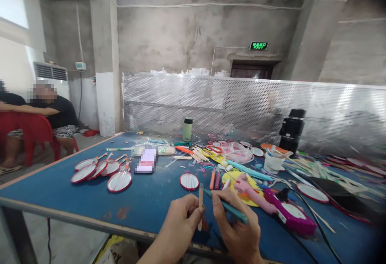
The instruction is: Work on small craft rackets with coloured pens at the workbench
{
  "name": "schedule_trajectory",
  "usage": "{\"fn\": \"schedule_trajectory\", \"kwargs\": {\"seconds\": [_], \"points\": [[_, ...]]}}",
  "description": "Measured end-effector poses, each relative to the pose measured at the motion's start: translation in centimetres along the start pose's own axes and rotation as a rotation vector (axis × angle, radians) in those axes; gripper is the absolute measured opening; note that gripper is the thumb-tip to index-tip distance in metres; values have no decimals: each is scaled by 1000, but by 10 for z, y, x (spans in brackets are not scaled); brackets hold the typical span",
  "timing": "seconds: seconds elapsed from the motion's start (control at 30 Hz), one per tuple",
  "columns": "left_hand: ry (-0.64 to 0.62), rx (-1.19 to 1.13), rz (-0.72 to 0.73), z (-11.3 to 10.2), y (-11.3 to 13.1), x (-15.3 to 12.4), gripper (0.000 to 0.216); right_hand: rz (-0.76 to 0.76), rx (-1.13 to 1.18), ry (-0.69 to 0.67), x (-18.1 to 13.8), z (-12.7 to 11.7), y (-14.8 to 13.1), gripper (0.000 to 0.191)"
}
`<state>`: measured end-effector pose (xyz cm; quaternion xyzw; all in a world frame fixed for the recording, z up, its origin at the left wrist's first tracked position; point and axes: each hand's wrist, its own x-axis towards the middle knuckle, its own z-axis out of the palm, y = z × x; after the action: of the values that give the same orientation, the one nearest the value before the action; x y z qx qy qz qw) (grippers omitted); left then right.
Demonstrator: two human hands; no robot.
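Note:
Near the table's front edge, my left hand [182, 217] pinches a flat wooden craft stick [200, 199] between thumb and fingers, upright; its top end looks greyish. My right hand [239, 223] grips a teal marker pen [233, 211], its tip pointing left close to the upper part of the stick. Whether the tip touches the stick I cannot tell. Just beyond my hands lies a small round white disc with a red rim [189, 181]. Orange and purple crayon-like sticks [215, 180] lie to its right.
Several red-rimmed discs [119, 181] lie left on the blue table [75, 199], beside a lit phone [146, 160]. Wooden sticks [199, 154], a white cup [273, 163], a magenta device [291, 215] and cords crowd the right. Bottles [187, 129] stand behind. People sit far left.

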<state>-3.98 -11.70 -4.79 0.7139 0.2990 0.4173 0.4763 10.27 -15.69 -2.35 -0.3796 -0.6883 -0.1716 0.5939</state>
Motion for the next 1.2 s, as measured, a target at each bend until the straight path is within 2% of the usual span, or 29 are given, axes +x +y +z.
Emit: {"fn": "schedule_trajectory", "kwargs": {"seconds": [0.73,1.2], "points": [[-14,-7,-42,-1,2,0,31,16,-19,3,-3,0,1,13],[-11,-35,-12,0,-2,0,32,-17,-8,-5,-2,1,4,11]]}}
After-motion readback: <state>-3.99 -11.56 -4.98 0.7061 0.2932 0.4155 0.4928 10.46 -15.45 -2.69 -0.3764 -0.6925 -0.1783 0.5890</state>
